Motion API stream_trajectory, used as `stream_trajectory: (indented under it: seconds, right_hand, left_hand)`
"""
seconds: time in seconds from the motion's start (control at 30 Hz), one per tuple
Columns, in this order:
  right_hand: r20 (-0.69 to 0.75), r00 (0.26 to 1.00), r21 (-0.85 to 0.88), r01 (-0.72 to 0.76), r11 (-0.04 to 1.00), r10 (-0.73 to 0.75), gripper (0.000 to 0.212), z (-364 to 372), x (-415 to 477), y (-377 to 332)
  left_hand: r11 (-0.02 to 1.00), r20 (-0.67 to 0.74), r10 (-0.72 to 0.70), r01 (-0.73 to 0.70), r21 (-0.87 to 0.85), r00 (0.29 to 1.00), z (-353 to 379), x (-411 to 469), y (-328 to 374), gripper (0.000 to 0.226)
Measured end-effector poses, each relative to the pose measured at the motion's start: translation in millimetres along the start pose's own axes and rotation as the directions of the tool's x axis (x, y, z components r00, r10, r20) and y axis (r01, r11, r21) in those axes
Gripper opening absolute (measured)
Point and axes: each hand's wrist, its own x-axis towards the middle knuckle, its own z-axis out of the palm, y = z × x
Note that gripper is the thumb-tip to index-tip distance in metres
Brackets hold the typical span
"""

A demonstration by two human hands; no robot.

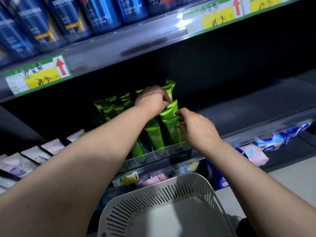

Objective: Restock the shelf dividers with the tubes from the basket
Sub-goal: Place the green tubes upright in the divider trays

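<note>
Centre frame: green tubes [154, 134] stand in the clear shelf dividers [171, 149], straight ahead of both hands. Long axes are near upright, crimped ends up, caps down. The left hand [152, 100] curls over a rear tube [171, 86] — the right hand [196, 129], nearer the front row, pinches the front-right tube [171, 127]. The basket [171, 183], lower centre, shows no tubes.

Reaches forward with both bare forearms, the left slanting up from the lower left, the right from the lower right. Holds the left hand [152, 98] knuckles up, fingers curled under, grip hidden. Pinches a green tube [171, 124] edge-on with the right hand [196, 128], thumb against fingertips, lower than the left.
</note>
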Motion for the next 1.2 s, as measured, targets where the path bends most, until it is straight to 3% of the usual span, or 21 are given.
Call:
stream_trajectory:
  seconds: [0.37,0.57,0.73,0.83,0.93,1.03,1.2]
  right_hand:
    - [0.039,0.999,-0.07,-0.003,0.998,0.005,0.034,-0.4,-3.7,-0.4]
    - [0.031,0.999,-0.068,-0.02,0.998,0.022,0.035,-2.3,-4.3,3.1]
    - [0.03,0.999,-0.073,-0.022,0.997,0.024,0.037,-4.2,-4.9,4.8]
    - [0.031,0.999,-0.069,-0.017,0.997,0.019,0.038,-4.9,-4.4,4.4]
    - [0.039,0.999,-0.079,-0.008,0.997,0.011,0.039,-4.5,-4.9,4.3]
    - [0.052,0.999,-0.089,0.004,0.996,0.001,0.038,-4.5,-6.9,3.4]
    - [0.049,0.999,-0.092,0.006,0.996,-0.001,0.038,-5.0,-7.7,2.1]
  left_hand:
    - [0.996,-0.037,0.037,-0.034,0.079,0.999,-3.2,-11.6,-8.7,0.016]
    - [0.997,-0.083,-0.069,0.066,-0.033,0.994,-9.1,-0.9,-8.0,0.013]
    - [0.995,-0.066,-0.099,0.098,-0.019,0.993,-6.6,6.2,-8.1,0.015]
    - [0.995,-0.083,-0.048,0.041,-0.087,0.995,-3.5,7.6,-4.5,0.014]
    - [0.999,0.029,0.046,-0.045,-0.019,0.999,0.6,5.1,-1.8,0.018]
    - [0.996,0.034,0.054,-0.056,0.071,0.998,0.2,3.8,-5.8,0.017]
    - [0.997,0.005,0.041,-0.041,0.068,0.999,3.7,0.5,-13.4,0.02]
